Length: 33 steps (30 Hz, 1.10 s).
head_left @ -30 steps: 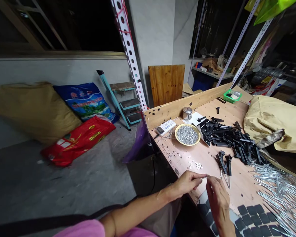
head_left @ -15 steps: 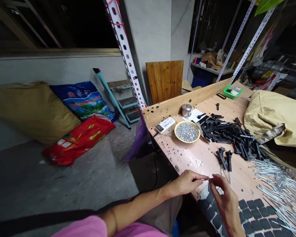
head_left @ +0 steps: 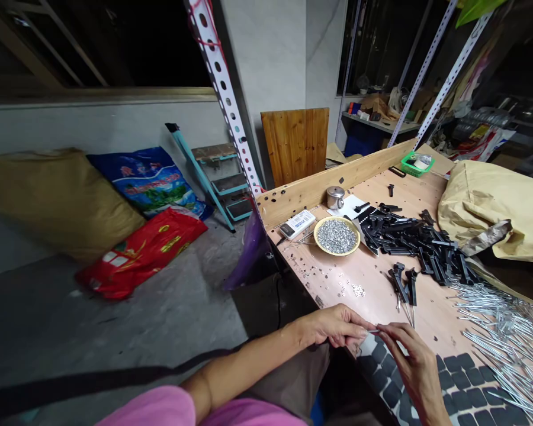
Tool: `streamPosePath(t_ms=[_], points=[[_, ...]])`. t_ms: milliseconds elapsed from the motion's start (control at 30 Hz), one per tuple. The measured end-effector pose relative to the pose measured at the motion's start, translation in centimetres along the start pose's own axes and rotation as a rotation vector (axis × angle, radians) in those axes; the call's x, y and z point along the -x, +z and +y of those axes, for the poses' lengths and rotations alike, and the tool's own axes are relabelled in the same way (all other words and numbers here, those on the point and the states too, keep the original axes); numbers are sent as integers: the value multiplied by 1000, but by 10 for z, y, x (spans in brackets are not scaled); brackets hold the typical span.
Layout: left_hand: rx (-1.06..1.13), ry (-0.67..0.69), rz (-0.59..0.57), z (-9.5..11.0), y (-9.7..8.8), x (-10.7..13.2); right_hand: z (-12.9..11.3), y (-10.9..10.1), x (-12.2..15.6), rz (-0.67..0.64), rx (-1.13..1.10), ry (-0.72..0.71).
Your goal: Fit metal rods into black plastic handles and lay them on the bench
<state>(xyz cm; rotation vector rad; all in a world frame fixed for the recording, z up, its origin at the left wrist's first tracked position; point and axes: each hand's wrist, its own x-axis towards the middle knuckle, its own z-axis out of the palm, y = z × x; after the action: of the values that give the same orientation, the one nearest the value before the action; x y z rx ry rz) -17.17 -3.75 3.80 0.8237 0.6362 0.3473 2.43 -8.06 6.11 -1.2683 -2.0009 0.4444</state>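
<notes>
One thin metal piece (head_left: 373, 331) is pinched over the table (head_left: 373, 273) between the fingertips of the left hand (head_left: 337, 326) and the right hand (head_left: 412, 360), fingers narrowed on it from both sides; at least two black parts (head_left: 411, 289) are laid beside one black pile (head_left: 404, 235) too tangled to be counted; one bowl (head_left: 337, 254) of metal bits (head_left: 336, 235) and one cup (head_left: 335, 199) are set farther back

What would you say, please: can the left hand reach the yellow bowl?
Probably yes: only tabletop with small metal bits lies between the left hand and the yellow bowl, though that hand holds a thin metal piece.
</notes>
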Motion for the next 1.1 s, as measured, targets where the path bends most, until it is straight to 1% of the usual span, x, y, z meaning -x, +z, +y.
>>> streamPosePath(t_ms=[133, 200, 233, 300, 367, 467, 533, 633, 733, 833, 900, 967, 1033, 1100], points=[[-46, -24, -71, -1, -2, -1, 2, -4, 0, -35, -6, -51], [-113, -13, -65, 0, 0, -1, 3, -6, 0, -52, -10, -61], [-161, 12, -44, 0, 2, -1, 3, -6, 1, -61, -8, -59], [-288, 97, 25, 0, 6, -1, 3, -7, 2, -71, 2, -41], [-461, 238, 120, -2, 12, -1, 3, -6, 4, -57, 20, -7], [-808, 491, 277, -4, 20, -1, 4, -5, 7, -34, 51, 71], [-1014, 596, 344, -7, 23, -1, 4, -3, 10, -23, 66, 125], [-1174, 676, 367, -12, 24, -1, 3, -2, 12, -22, 74, 180], [-1256, 738, 350, -17, 22, -3, 2, -1, 13, -23, 58, 190], [-1332, 770, 343, -18, 23, -5, 3, 4, 14, -6, 24, 199], [-1346, 766, 335, -18, 27, -6, 5, 8, 16, 13, 9, 245], [-1268, 744, 333, -17, 32, -9, 9, 11, 17, 55, -2, 337], [-1041, 683, 367, -17, 37, -13, 12, 10, 19, 95, -14, 484], [-674, 562, 397, -18, 43, -20, 12, 8, 22, 140, -53, 626]])
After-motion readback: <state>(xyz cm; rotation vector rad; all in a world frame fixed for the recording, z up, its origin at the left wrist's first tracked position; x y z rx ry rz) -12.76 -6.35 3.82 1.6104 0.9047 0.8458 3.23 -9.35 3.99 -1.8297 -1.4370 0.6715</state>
